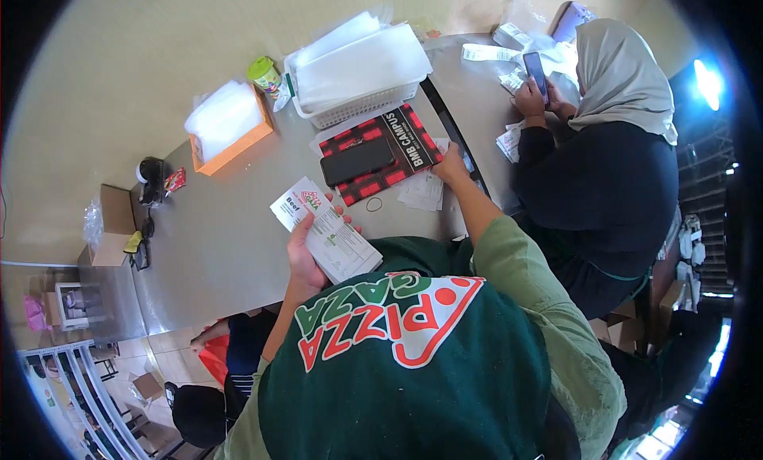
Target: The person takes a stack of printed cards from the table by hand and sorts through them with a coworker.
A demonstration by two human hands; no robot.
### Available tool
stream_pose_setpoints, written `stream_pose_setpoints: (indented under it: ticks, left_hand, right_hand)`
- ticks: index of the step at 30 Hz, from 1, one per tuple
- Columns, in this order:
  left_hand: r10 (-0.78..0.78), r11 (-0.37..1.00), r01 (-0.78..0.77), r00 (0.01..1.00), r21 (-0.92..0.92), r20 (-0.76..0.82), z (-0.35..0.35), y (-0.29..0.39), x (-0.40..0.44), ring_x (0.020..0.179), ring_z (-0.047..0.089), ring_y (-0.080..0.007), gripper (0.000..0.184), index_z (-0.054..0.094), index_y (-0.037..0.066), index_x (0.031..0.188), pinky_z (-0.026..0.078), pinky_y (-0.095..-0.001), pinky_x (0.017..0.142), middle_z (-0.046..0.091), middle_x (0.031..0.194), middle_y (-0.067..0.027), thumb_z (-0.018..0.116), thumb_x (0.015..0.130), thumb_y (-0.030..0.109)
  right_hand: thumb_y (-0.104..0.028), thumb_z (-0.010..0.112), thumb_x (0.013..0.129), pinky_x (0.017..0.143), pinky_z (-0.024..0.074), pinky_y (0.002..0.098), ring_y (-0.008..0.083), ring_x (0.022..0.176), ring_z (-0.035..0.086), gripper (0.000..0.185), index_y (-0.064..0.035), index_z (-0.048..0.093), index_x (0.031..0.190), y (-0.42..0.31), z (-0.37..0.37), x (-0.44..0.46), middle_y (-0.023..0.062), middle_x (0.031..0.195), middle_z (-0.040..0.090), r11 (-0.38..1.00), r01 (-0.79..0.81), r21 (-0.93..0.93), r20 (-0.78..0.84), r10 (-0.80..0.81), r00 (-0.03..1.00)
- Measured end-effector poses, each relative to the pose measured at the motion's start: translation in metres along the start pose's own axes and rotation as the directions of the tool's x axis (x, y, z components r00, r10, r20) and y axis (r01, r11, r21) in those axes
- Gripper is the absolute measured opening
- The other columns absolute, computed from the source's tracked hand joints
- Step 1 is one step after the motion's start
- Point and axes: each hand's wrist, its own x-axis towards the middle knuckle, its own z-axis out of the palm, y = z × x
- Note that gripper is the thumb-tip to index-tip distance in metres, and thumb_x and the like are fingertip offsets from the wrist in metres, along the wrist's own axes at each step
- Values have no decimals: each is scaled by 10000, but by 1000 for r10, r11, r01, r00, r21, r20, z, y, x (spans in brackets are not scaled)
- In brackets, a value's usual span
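My left hand (307, 253) is closed around a stack of white printed paper labels (338, 241), marked "Beef" with a red and green pizza logo. My right hand (451, 166) reaches to the right edge of a red-and-black checked notebook (389, 146) reading "BMB CAMPUS". Its fingers are pressed together there, close to some white slips (423, 191); what they grip is hard to make out. A dark phone (358, 161) lies on the notebook. On the table just below the notebook rests a rubber band (374, 205).
On the metal table (214, 257) stand a white basket (358, 102) of plastic sheets, an orange box (234, 154), a green tub (263, 75) and a tape dispenser (151, 178). A co-worker (604, 174) sits at the right, holding a phone (536, 72). Another person (203, 412) is at lower left.
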Motion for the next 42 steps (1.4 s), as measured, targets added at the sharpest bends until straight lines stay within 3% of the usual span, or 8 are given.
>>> stream_pose_setpoints:
  ticks: [4,10,13,23,29,32,35,42]
  left_hand:
    - [-20,1000,20,999,-9,27,-1,1,2,891,518,-234,521,345,12,1274,438,-447,843,512,968,-115,459,838,272]
    - [-26,999,28,999,39,-46,5,2,-1,894,522,-235,502,353,13,1253,441,-440,835,511,960,-113,464,840,275]
    - [-12,1000,11,1000,16,7,2,-1,2,896,524,-237,506,362,16,1255,445,-435,829,514,964,-112,469,839,284]
    - [-35,998,35,999,47,3,13,-1,6,897,521,-235,495,380,25,1248,444,-431,832,514,970,-109,472,838,286]
    - [-33,996,34,999,80,-13,11,-3,5,896,516,-236,485,386,27,1237,435,-439,839,509,966,-109,474,835,284]
    - [-29,996,29,1000,80,-9,11,-3,3,895,514,-238,486,382,26,1235,428,-444,841,506,964,-110,476,833,283]
    - [-34,997,34,999,74,6,10,-4,2,899,512,-244,491,378,32,1242,426,-457,843,504,976,-112,471,836,292]
    - [-30,996,29,999,83,14,4,-5,1,909,512,-254,505,377,42,1257,427,-475,848,502,1002,-117,464,839,312]
  right_hand:
    - [-195,762,603,923,417,406,356,1112,498,872,-15,270,1300,7,1,19,229,1233,455,993,71,-96,171,-54,984]
    - [-245,846,494,936,420,404,390,1152,433,973,-22,308,1274,-17,-20,6,187,1289,311,923,97,-372,139,-48,989]
    - [-244,853,492,935,423,402,368,1162,432,937,-24,337,1242,-15,-13,6,186,1278,350,902,125,-413,118,-82,990]
    - [-182,831,537,891,450,399,316,1078,539,876,4,326,1229,-8,-17,11,208,1143,551,990,29,-141,159,-6,987]
    - [-193,835,484,902,444,380,356,1083,522,834,56,419,1163,-2,-14,20,263,1159,516,999,3,-54,252,11,968]
    - [-138,819,545,909,444,378,321,1124,496,673,-3,499,1121,-14,-17,2,199,1199,498,994,-17,-107,98,27,995]
    - [-127,791,588,912,442,379,326,1143,472,622,-13,496,1124,-26,-21,-12,197,1219,467,985,4,-172,-5,-5,1000]
    - [-170,691,705,899,444,381,304,1090,532,464,10,524,1098,-11,-11,13,217,1159,535,998,1,-60,83,4,997]
